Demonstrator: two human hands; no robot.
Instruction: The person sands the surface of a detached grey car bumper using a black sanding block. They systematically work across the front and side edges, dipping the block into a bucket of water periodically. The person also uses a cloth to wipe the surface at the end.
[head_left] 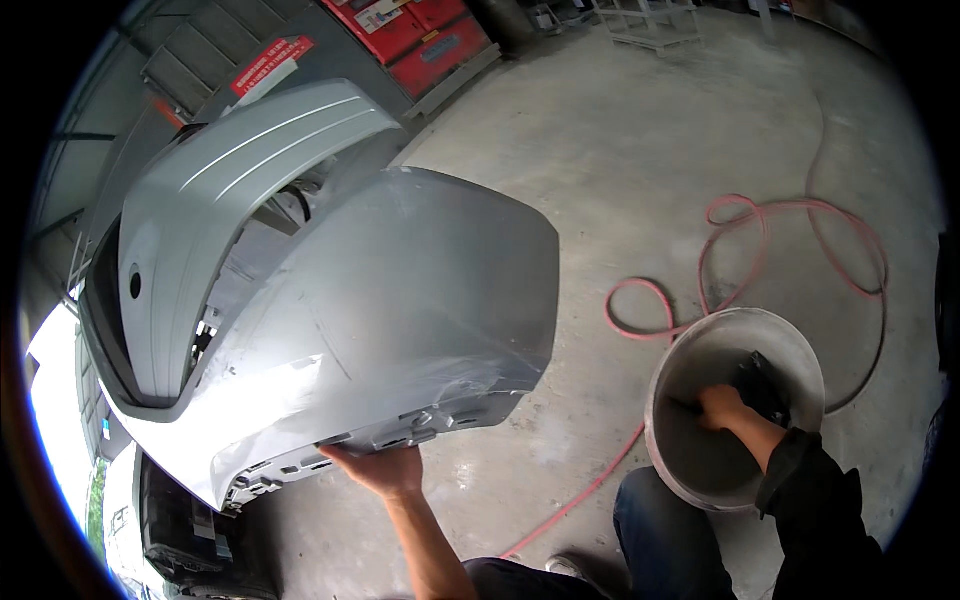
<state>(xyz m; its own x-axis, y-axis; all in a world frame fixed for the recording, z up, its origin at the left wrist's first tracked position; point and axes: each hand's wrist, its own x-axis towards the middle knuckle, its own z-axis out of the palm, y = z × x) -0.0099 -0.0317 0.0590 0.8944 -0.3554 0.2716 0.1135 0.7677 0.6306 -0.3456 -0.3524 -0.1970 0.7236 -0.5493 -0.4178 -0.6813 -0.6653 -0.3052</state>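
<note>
Steady the grey bumper [430, 280], left of the bucket [797, 352], by grasping its lower edge [485, 408] with the left hand's [385, 468] fingers, while working the right hand [722, 408] inside the bucket, with fingers too obscured to tell clenched from released.

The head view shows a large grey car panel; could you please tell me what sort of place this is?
It looks like a car body repair workshop: there is a scuffed grey car panel, a red hose looped across the floor, and a bucket beside it.
</note>
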